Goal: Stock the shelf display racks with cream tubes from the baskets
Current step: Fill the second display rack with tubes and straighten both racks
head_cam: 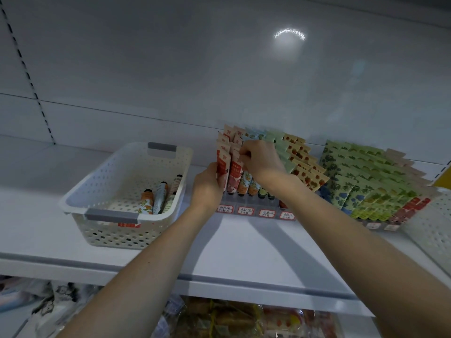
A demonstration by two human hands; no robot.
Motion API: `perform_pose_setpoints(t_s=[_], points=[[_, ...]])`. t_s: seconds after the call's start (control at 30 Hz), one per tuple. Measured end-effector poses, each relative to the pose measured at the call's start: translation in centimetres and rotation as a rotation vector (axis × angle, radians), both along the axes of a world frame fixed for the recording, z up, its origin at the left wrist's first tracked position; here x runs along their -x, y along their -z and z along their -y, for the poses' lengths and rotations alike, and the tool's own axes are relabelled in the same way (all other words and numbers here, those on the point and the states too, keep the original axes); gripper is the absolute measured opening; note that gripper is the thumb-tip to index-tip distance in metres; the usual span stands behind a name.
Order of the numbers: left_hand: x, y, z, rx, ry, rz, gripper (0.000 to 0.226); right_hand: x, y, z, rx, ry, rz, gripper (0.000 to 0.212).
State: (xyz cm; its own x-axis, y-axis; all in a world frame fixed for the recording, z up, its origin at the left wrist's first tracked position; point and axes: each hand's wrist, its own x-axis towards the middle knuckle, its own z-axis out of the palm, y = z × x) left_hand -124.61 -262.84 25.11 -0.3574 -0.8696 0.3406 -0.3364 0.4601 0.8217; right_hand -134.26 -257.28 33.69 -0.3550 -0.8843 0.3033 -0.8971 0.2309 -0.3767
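Note:
A clear display rack (253, 203) on the white shelf holds rows of upright cream tubes in red, orange, green and strawberry prints. My left hand (207, 186) grips the front red tube (222, 167) in the leftmost row. My right hand (261, 157) reaches over the rack and pinches the top of a red tube (235, 172) in the second row. To the left stands a cream perforated basket (97, 230) with several loose tubes (158, 197) lying in its right corner.
A second rack (371, 181) packed with green, blue and red floral tubes stands to the right. Another perforated basket (432, 228) shows at the right edge. Packaged goods fill the shelf below (219, 318). Bare shelf surface (244, 247) lies in front of the racks.

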Motion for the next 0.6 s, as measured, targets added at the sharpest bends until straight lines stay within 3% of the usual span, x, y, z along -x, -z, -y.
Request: perform_pose_setpoints(t_s=[0.6], points=[[0.18, 0.48, 0.05, -0.020, -0.010, -0.033, 0.036, 0.29, 0.11, -0.30, 0.009, -0.011, 0.001, 0.016]])
